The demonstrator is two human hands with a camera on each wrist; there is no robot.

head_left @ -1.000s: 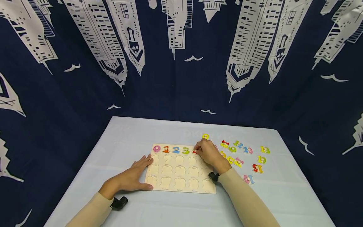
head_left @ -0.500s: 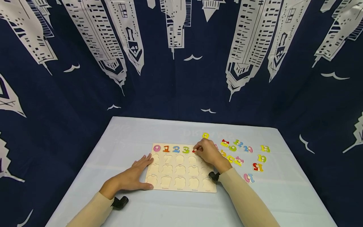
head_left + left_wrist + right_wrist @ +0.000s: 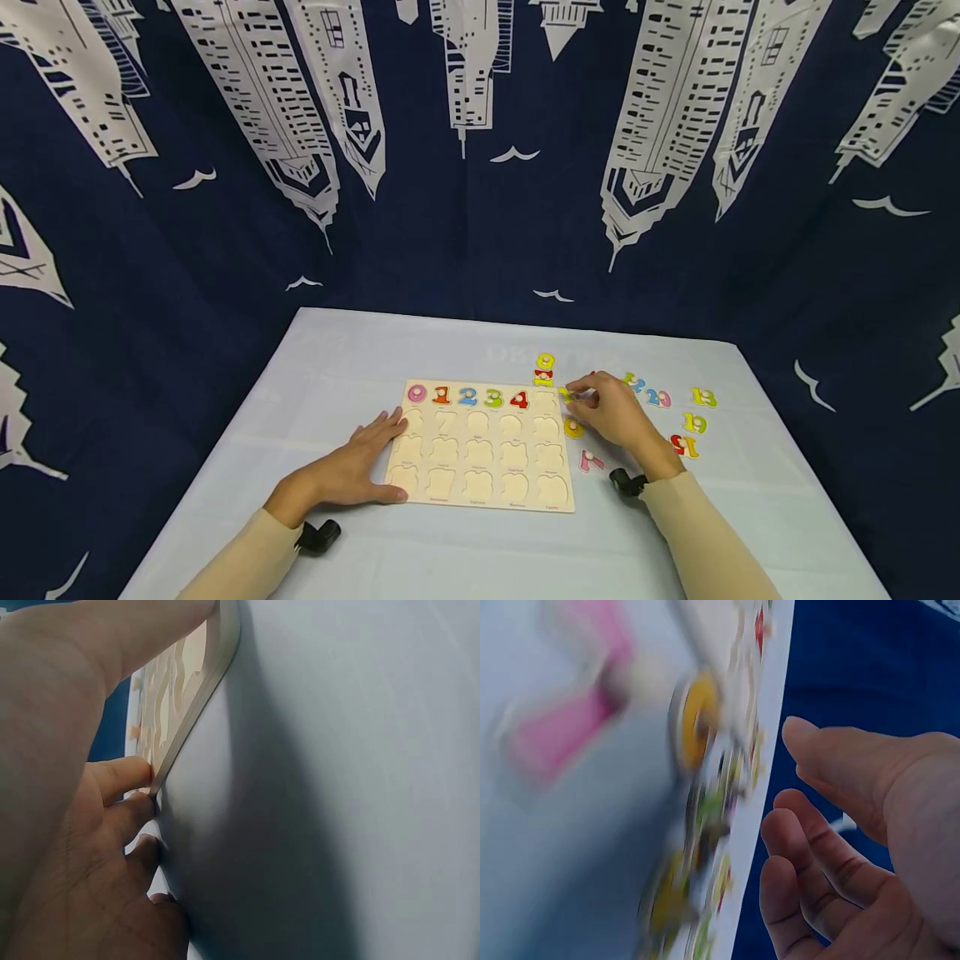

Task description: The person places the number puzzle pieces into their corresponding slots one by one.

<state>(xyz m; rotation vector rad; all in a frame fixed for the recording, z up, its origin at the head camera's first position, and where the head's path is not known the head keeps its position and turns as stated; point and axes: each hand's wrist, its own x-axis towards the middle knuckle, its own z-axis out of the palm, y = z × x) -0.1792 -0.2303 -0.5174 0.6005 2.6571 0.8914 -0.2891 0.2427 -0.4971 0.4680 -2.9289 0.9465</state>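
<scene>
My left hand [image 3: 341, 462] lies with fingers spread along the left edge of a wooden number puzzle board [image 3: 495, 438]. The left wrist view shows its thumb and fingertips touching that edge [image 3: 191, 712]. In the board's top row sit the number pieces 0 [image 3: 416, 393], 1, 2, 3 and a red 4 [image 3: 519, 400]; the other recesses are bare. Just right of the board, my right hand [image 3: 615, 412] hovers over loose pieces, thumb and fingers apart with nothing between them in the right wrist view. A yellow piece [image 3: 565, 394] by its fingertips is partly hidden.
A pink 7 [image 3: 591, 461] and a round yellow piece [image 3: 573, 428] lie beside the board. Farther right are several pieces, among them 20 [image 3: 658, 398], 13 [image 3: 703, 397] and 15 [image 3: 685, 446]. Yellow and red pieces [image 3: 544, 369] lie behind the board.
My right hand has left the red 4, which now shows fully in the top row, and has moved right over the loose pieces. My left hand stays on the board's edge.
</scene>
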